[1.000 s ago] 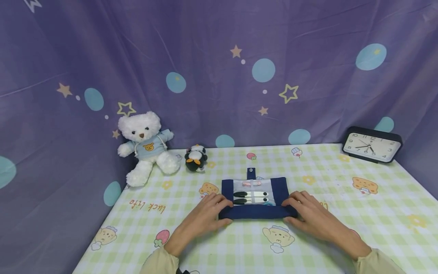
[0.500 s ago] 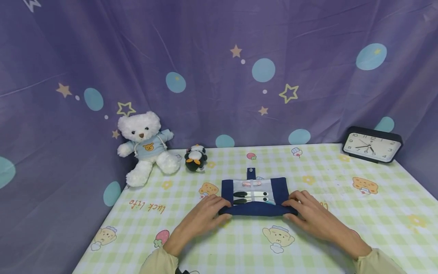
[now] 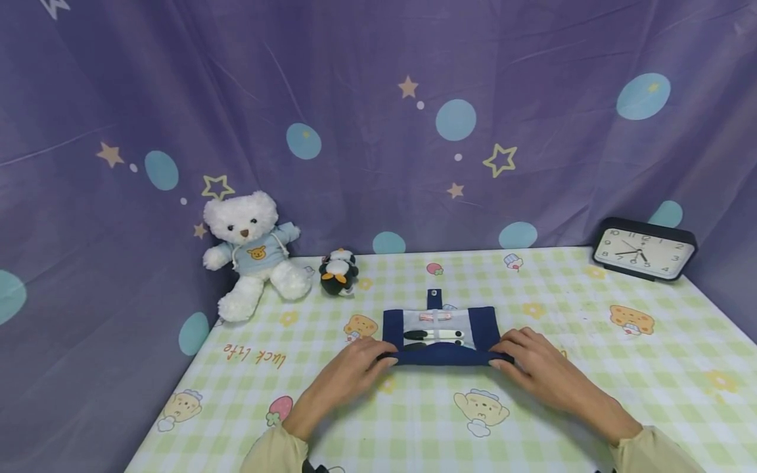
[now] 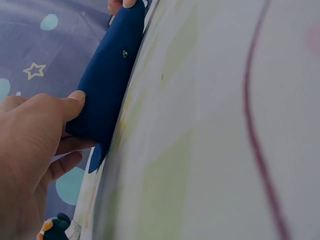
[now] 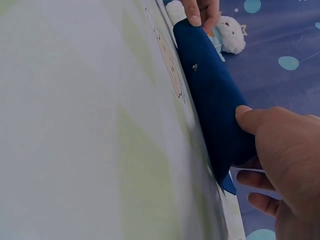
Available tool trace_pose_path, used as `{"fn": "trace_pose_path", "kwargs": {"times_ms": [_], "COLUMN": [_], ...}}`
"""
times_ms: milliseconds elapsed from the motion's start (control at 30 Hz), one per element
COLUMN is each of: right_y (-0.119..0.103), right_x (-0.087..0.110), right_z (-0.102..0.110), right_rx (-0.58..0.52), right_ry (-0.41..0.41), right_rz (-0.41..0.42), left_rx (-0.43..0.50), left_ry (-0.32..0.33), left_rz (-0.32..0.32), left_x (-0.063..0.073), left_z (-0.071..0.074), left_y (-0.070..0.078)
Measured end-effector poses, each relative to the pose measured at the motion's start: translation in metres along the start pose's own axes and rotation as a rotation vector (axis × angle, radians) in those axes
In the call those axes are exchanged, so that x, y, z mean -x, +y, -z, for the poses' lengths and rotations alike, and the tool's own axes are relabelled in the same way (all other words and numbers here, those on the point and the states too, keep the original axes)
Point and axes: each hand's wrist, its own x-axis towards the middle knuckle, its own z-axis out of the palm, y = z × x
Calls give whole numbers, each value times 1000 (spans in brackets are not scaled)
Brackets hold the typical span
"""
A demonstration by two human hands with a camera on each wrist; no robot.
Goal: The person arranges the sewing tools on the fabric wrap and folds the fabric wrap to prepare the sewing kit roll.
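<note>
A navy fabric roll-up pouch [image 3: 443,357] lies on the table, its near edge rolled up and its far part flat. My left hand [image 3: 349,368] pinches the left end of the roll, and my right hand [image 3: 541,369] pinches the right end. In the left wrist view the thumb [image 4: 75,102] presses the blue cloth [image 4: 110,75], which bears a small metal snap. On the pale inner panel sits a white tool with a black end [image 3: 434,335]; a similar one [image 3: 416,346] is partly covered by the roll. Beyond them lies a small pink item [image 3: 434,317].
A snap strap [image 3: 434,299] sticks out from the pouch's far edge. A white teddy bear [image 3: 254,256] and a small penguin toy [image 3: 339,272] sit at the back left. A black-framed clock [image 3: 643,249] stands at the back right. A purple curtain [image 3: 367,98] hangs behind the checked tablecloth [image 3: 426,420].
Both hands have rolled the pouch's near edge a little farther away from me, so the roll now covers much of the nearer black-ended tool. The pouch's far part has stayed put.
</note>
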Motion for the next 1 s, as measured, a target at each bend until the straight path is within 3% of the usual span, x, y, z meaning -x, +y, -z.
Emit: {"fn": "trace_pose_path", "kwargs": {"times_ms": [133,367,800,1000], "right_y": [1,0,1,0], "right_x": [-2,-3,-8,-11], "right_z": [-1,1,-1,-2], "right_rx": [-43,-188,-382,-407], "right_ry": [6,-25,-9,-15], "right_rz": [-16,-114,-238,-300], "left_rx": [109,254,450,482], "left_ry": [-3,-33,-6,21], "left_rz": [71,185,323,334], "left_x": [2,-1,-2,-5], "left_z": [-1,-2,-5,-6], "left_y": [-2,-5,-4,-6]}}
